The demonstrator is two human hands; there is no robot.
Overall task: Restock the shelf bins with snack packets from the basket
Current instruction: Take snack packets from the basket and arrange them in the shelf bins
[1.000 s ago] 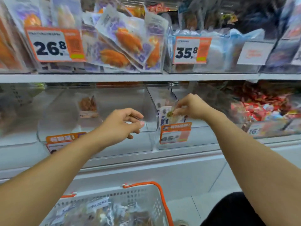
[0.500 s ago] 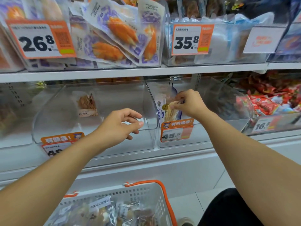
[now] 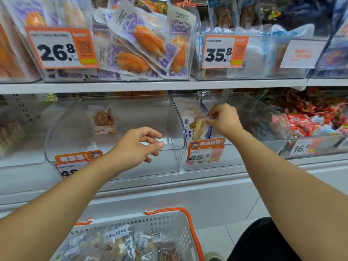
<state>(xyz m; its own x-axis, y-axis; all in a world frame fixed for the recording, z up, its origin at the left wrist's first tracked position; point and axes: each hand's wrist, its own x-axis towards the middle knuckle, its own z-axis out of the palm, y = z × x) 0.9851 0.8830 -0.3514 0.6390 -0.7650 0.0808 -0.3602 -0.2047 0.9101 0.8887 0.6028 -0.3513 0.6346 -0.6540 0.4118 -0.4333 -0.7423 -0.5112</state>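
Shelves (image 3: 150,85): we're looking at two tiers, upper one packed, lower one mostly bare.
Bins: we're counting two clear ones in front of us, the left bin (image 3: 169,159) with loads of open floor, the right bin (image 3: 244,155) free along its whole right side.
Basket (image 3: 190,228): one, white with orange rim, sitting below the shelf edge and holding a pile of packets, too jumbled for us to count.
Price tags: we're seeing five, 26.8 (image 3: 56,51), 35.8 (image 3: 218,53), 45.8 (image 3: 199,157), 16-something (image 3: 299,148), one half hidden.
Left hand (image 3: 135,149): hovering loosely curled at the left bin's front lip, holding nothing.
Right hand (image 3: 222,119): pinching the standing snack packets (image 3: 197,129) at the right bin's left wall.
Lone packet (image 3: 103,121): one, leaning at the left bin's back.
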